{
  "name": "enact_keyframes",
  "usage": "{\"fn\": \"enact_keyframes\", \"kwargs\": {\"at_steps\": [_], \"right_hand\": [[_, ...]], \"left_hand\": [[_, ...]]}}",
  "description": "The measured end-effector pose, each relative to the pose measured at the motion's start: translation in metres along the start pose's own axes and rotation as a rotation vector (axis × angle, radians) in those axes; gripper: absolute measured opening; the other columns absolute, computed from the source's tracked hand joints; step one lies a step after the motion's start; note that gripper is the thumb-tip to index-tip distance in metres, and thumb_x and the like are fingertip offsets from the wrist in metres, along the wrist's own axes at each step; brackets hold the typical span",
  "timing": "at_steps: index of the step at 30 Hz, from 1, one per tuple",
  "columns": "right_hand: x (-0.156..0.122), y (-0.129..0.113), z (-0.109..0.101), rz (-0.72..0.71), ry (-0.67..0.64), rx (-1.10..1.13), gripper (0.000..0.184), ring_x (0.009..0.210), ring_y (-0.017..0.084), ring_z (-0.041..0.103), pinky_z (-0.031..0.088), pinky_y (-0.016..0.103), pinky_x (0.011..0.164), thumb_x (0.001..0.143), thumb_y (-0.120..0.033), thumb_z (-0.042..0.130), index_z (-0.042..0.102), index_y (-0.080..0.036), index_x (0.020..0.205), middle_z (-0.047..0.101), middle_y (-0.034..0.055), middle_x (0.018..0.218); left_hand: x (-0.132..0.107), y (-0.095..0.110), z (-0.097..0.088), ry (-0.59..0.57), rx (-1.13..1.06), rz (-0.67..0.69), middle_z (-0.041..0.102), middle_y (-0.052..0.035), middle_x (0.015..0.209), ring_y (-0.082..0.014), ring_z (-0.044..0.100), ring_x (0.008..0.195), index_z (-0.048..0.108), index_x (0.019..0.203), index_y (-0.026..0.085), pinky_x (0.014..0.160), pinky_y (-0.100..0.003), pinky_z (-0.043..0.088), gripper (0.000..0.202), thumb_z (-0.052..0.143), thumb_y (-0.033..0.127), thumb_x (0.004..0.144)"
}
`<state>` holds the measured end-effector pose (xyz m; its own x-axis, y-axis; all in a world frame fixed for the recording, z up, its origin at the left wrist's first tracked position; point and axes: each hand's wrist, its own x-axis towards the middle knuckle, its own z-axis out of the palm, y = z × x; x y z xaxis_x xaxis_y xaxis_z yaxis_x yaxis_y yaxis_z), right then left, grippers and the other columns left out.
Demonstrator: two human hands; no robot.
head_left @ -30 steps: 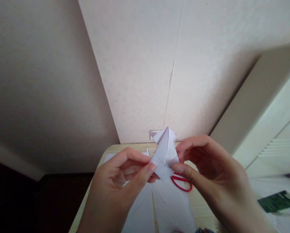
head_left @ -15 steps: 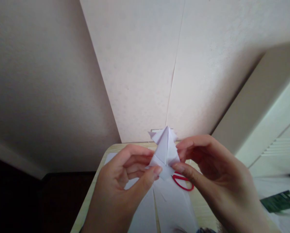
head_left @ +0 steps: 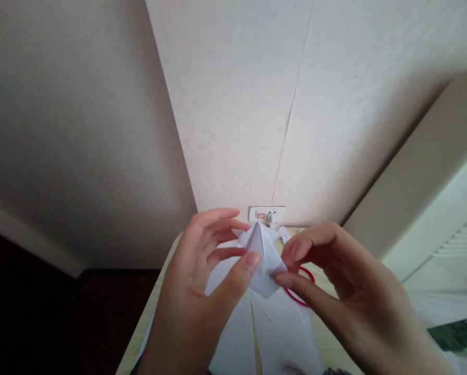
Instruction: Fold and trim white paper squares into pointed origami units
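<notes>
A small folded white paper piece (head_left: 262, 258) with a pointed top is held up above a light wooden table (head_left: 155, 317). My left hand (head_left: 202, 297) pinches its left side between thumb and fingers. My right hand (head_left: 343, 291) pinches its right lower edge with thumb and forefinger. Both hands meet at the paper in the lower middle of the view. Flat white paper sheets (head_left: 280, 333) lie on the table below it.
Red-handled scissors (head_left: 302, 299) lie on the table, partly hidden behind my right hand. A white wall socket (head_left: 267, 213) sits on the wall just behind the table. A dark green packet (head_left: 458, 333) lies on a white surface at the right. Dark floor lies left.
The paper piece now sits lower and looks flatter, with my left fingers reaching further up behind it. The view has shifted, so the wall socket shows above the paper.
</notes>
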<state>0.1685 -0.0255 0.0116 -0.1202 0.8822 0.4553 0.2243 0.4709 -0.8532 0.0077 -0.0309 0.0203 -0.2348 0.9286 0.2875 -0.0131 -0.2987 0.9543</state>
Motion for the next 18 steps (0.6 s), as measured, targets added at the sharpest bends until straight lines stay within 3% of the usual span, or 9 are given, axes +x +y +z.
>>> {"fn": "enact_keyframes", "kwargs": {"at_steps": [3,11,13,18], "right_hand": [[0.0007,0.0009,-0.0032,-0.019,-0.084,-0.063,0.016,0.072,0.009,0.065,0.048,0.017,0.059,0.082,-0.018,0.075,0.064,-0.03,0.081,0.069,-0.0087,0.075],[0.004,-0.001,-0.0044,-0.139,-0.198,-0.099,0.016,0.076,0.009,0.064,0.05,0.016,0.071,0.086,-0.011,0.071,0.065,-0.025,0.08,0.068,-0.0058,0.078],[0.0019,-0.0007,-0.0062,-0.121,-0.18,-0.125,0.015,0.075,0.009,0.064,0.051,0.017,0.069,0.086,-0.014,0.072,0.065,-0.026,0.081,0.068,-0.0061,0.078],[-0.0007,0.0026,-0.0071,-0.029,-0.11,-0.146,0.015,0.082,0.013,0.069,0.052,0.018,0.059,0.087,-0.025,0.073,0.062,-0.032,0.095,0.07,-0.0057,0.086]], "left_hand": [[0.0014,-0.0027,-0.0067,-0.075,0.082,0.048,0.077,0.0063,0.089,-0.0118,0.072,0.082,0.073,0.087,0.03,0.076,-0.017,0.058,0.007,0.072,0.024,0.082],[0.0006,-0.0019,-0.0053,-0.089,0.095,-0.022,0.07,0.0076,0.067,-0.0109,0.067,0.065,0.072,0.068,0.027,0.065,-0.016,0.057,0.011,0.073,0.022,0.078],[0.0003,-0.0006,-0.0047,-0.043,0.069,-0.044,0.07,0.0079,0.066,-0.0104,0.067,0.064,0.071,0.067,0.027,0.065,-0.016,0.056,0.011,0.074,0.022,0.076],[0.0004,0.0017,-0.0031,-0.13,0.077,-0.084,0.074,0.0071,0.064,-0.0104,0.068,0.059,0.073,0.069,0.025,0.059,-0.016,0.054,0.009,0.073,0.02,0.076]]}}
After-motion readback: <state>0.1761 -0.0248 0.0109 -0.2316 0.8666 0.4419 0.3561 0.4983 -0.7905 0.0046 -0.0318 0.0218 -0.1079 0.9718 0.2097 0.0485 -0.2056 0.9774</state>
